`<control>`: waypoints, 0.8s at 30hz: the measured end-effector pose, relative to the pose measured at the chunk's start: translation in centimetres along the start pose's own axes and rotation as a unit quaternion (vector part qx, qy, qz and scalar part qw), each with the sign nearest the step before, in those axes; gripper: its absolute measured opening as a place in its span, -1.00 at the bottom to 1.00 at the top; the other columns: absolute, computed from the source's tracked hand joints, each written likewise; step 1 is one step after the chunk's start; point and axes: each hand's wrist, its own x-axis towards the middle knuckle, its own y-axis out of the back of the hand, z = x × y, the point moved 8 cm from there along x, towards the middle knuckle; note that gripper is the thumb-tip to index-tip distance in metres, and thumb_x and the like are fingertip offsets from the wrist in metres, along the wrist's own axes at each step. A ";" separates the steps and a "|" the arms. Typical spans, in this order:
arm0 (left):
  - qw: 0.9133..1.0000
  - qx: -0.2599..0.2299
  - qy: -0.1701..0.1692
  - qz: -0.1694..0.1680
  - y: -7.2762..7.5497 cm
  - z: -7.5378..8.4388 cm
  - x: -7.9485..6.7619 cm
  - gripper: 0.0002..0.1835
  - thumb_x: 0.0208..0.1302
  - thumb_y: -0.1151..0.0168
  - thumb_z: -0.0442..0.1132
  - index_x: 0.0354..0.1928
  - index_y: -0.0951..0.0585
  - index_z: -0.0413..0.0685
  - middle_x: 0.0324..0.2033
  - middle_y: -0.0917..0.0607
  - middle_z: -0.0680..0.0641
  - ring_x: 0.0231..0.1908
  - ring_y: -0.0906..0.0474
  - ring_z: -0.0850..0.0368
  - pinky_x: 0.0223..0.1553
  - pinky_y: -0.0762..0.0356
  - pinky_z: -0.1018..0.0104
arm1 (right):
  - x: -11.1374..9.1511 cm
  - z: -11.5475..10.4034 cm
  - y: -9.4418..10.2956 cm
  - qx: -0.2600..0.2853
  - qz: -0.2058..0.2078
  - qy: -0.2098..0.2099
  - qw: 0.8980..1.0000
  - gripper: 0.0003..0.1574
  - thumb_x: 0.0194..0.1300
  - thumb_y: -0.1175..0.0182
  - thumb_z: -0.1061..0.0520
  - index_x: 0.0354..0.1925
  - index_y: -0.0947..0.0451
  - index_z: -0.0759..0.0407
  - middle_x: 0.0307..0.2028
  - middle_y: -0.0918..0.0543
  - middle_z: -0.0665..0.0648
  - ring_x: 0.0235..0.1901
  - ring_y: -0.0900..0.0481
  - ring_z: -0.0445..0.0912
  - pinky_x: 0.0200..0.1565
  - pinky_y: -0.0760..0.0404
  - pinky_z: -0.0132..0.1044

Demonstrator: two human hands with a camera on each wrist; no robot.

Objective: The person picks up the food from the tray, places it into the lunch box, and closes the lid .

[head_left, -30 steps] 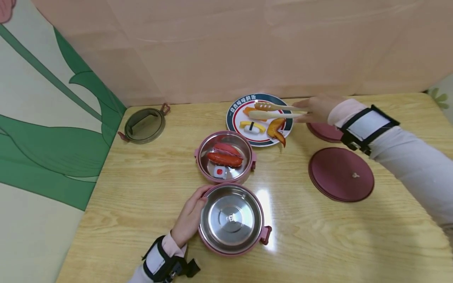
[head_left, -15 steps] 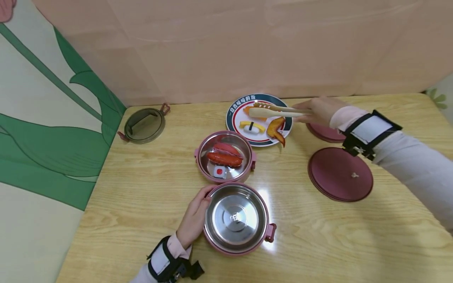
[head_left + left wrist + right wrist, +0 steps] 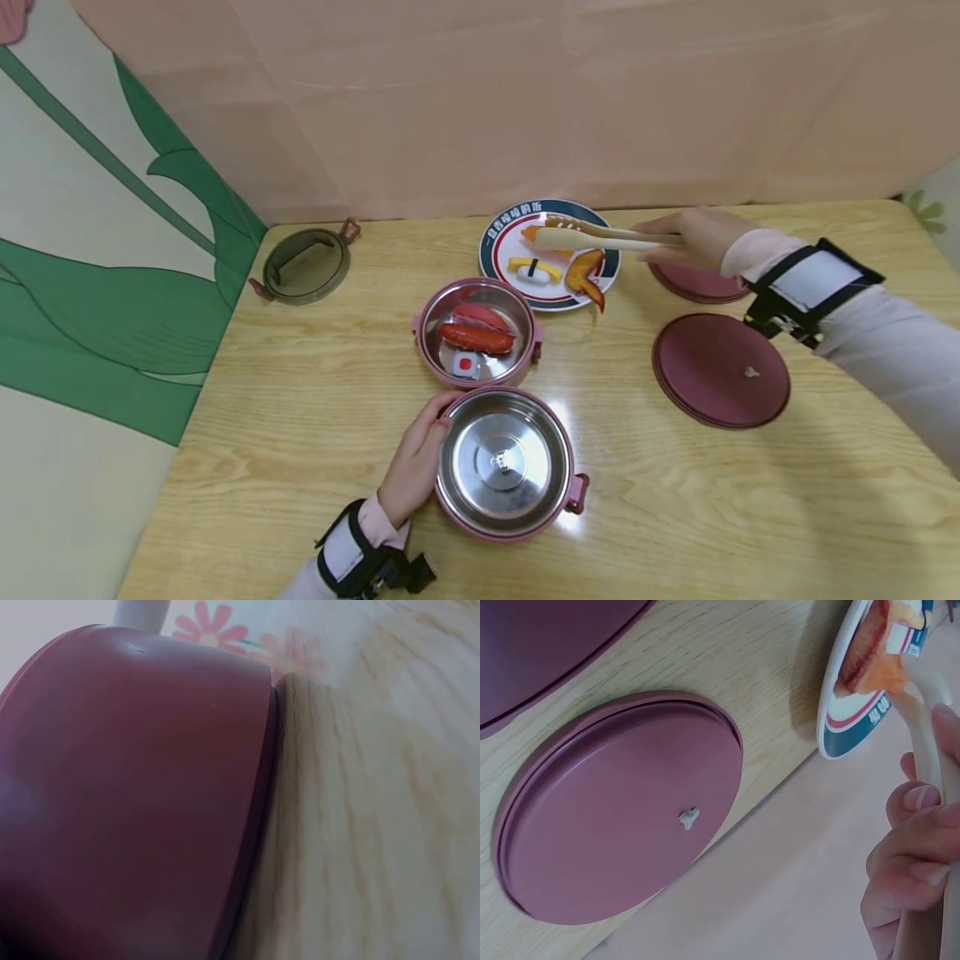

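Observation:
My right hand [image 3: 693,237] holds a pair of light-coloured tongs [image 3: 607,237] over the patterned plate [image 3: 491,262]. The tongs' tips are at an orange food piece [image 3: 885,673], partly covered by them. A toy chicken wing [image 3: 583,275] and a yellow-and-white sushi piece [image 3: 534,271] lie on the same plate. With my left hand [image 3: 412,458] I hold the left side of a pink, steel-lined bowl [image 3: 504,462]; nothing lies in it. Its maroon outer wall [image 3: 135,787] fills much of the left wrist view, where the fingers are hidden.
Behind that bowl stands a second pink bowl [image 3: 422,354] with sausages [image 3: 477,337] and a sushi roll [image 3: 466,364]. Two maroon lids [image 3: 720,371] lie at the right, one partly behind the right hand. A lid with a handle [image 3: 309,265] is at the back left.
The front bowl has slid slightly right with my left hand. My right hand has shifted right with the tongs, whose two arms have come closer together around the orange piece.

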 end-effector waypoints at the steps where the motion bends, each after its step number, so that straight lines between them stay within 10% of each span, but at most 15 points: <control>1: 1.000 0.000 0.000 0.001 0.0 0.0 0.0 -0.60 0.50 0.25 -0.37 0.27 -0.42 -0.23 0.22 -0.51 -0.20 0.31 -0.34 -0.05 0.39 -0.18 -0.01 | -0.2 0.0 0.2 -0.001 0.001 -0.001 1.000 -0.40 0.31 -0.26 0.00 0.22 -0.49 0.27 -0.33 -0.69 0.29 -0.58 -0.40 -0.06 -0.53 -0.36 -0.24; 24: 1.000 -0.001 -0.005 0.015 -0.1 0.3 0.2 -0.60 0.47 0.23 -0.41 0.23 -0.45 -0.25 0.17 -0.55 -0.21 0.27 -0.37 -0.04 0.37 -0.22 0.03 | -8.1 -2.5 3.0 0.089 -0.009 0.019 0.996 -0.43 0.26 -0.31 0.07 0.24 -0.51 -0.03 -0.49 -0.56 -0.07 -0.79 -0.30 -0.20 -0.72 -0.40 -0.34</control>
